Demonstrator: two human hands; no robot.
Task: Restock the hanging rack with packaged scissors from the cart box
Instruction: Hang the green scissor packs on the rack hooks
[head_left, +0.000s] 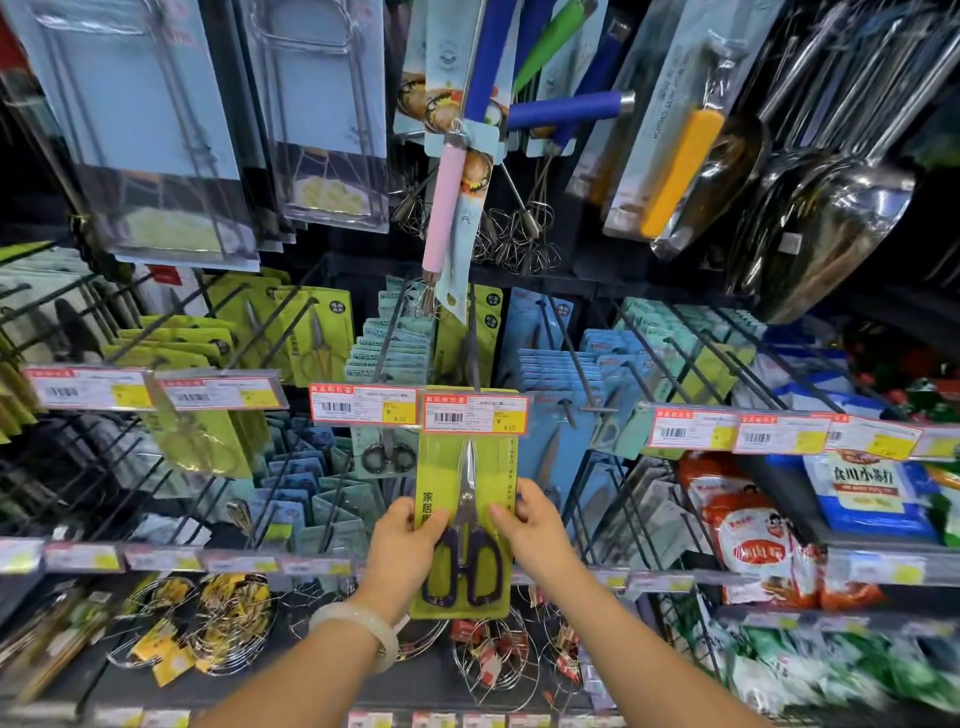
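Both hands pinch one green scissors pack (464, 512) by its edges, left hand (404, 540) and right hand (530, 527) thumbs on front, pack upright just under the hook's price tag (475, 414).

Two hands are being seen at the lower centre of the frame, the left hand (402, 540) and the right hand (530, 525), and one green scissors pack (467, 499) is being held between them. One white bracelet (363, 631) is being worn. Seven price labels (475, 413) are being counted along the middle rail. One pink-handled whisk (441, 208) and one yellow-handled scoop (680, 171) are being displayed above.
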